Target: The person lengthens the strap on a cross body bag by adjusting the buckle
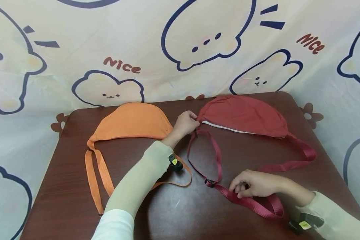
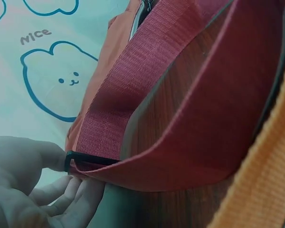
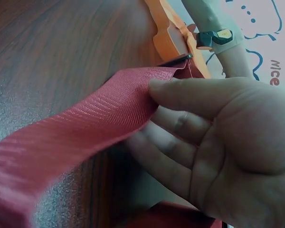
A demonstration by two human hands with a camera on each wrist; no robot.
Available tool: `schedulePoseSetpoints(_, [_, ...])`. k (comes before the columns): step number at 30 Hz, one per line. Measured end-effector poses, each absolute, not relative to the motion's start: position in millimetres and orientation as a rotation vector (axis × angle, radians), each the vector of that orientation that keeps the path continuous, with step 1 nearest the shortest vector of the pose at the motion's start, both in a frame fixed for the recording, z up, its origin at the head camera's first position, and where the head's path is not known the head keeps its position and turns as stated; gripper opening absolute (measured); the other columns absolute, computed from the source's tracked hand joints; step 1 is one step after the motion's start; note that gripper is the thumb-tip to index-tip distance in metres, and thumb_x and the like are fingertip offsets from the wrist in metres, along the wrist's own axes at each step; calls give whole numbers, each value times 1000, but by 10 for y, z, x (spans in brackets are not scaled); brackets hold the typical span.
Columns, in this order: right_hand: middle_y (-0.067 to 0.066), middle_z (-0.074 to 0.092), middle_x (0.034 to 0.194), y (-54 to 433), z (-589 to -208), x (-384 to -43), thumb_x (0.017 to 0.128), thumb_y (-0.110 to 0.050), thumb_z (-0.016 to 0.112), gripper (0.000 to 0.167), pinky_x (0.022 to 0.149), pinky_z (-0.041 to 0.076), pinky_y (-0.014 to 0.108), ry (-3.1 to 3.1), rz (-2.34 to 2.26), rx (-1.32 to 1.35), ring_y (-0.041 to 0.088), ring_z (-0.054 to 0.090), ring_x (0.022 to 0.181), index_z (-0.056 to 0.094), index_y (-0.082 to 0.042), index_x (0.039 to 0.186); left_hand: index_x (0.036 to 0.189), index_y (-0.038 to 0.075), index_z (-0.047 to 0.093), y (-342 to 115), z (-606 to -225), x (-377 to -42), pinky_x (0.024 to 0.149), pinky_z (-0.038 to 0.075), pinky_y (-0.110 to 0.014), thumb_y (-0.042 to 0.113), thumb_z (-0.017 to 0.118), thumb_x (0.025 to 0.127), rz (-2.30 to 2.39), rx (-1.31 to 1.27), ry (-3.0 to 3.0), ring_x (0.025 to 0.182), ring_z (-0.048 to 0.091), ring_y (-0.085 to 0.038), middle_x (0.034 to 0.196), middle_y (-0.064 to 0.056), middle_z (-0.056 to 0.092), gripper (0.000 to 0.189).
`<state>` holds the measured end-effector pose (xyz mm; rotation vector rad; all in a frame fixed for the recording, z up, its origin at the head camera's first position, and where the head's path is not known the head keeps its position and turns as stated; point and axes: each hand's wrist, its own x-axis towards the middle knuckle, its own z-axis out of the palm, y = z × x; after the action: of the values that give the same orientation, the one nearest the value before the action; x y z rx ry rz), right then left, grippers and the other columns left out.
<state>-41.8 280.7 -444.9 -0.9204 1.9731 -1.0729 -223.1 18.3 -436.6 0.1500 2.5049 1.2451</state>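
Note:
A red waist bag [image 1: 243,115] lies at the back right of the table, a white zip edge along its lower side. At its left end, my left hand [image 1: 184,124] pinches the corner where the strap joins. Close up in the left wrist view, the thumb and fingers hold beside a black loop [image 2: 92,158] threaded with the strap. Nearer the front, my right hand [image 1: 259,184] holds the red strap [image 1: 231,196] between thumb and fingers, just right of a black slider buckle [image 1: 209,182]. The strap's webbing [image 3: 99,111] runs twisted from that grip in the right wrist view.
An orange waist bag [image 1: 133,121] lies at the back left, its strap [image 1: 103,170] trailing forward and partly hidden under my left arm. Both bags rest on a dark brown table [image 1: 63,186]. A printed cloth [image 1: 156,83] hangs behind and at the sides.

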Motion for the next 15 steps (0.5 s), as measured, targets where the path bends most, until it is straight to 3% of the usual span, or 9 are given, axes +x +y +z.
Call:
schedulePoseSetpoints(9, [-7,71,103,2888,-4246,-495,102,-29,65,31,81,55,26,1985,-1011,-851,4,66,93,68,-10,126,116,1,65,-68,-4304,-2215,83,52,-38,20,66,98,1229,307,2593,95,64,-27,104,-14,68,26])
schedulePoseSetpoints(15, [-4,72,111,3103,-3927,-736,100,-28,68,33,84,56,28,2266,-952,-798,7,67,99,66,-12,130,122,-4,62,-492,-4136,-2254,86,50,-40,15,64,100,1229,538,2602,96,62,-29,107,-16,65,29])
